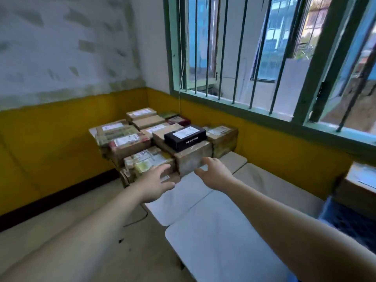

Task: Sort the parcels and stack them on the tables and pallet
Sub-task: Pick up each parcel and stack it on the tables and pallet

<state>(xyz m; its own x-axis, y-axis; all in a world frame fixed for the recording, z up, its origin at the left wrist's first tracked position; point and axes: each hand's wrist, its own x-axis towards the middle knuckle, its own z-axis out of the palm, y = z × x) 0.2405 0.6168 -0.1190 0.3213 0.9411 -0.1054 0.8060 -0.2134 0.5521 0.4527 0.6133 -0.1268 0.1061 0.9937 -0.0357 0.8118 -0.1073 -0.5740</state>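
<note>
Brown cardboard parcels with white shipping labels (130, 142) sit stacked in layers at the far end of the row of white worktops (213, 241), in the corner below the barred window. Step, my read: a reach at the stack's near edge, either pick or release, can't tell which. Both arms are outstretched, nothing held.

Left hand (156, 183) is wide, fingers spread, at the near face of the low label-covered parcel (149, 159); contact unclear. Right hand (213, 169) is wide too, thumb out, at the near right corner of the plain taped brown box (191, 157). Black rectangular box with white label (184, 135) rides on that one, beyond both hands.

Next move likely needs a two-sided grip on one near parcel and a level lift, or the black box slides.
</note>
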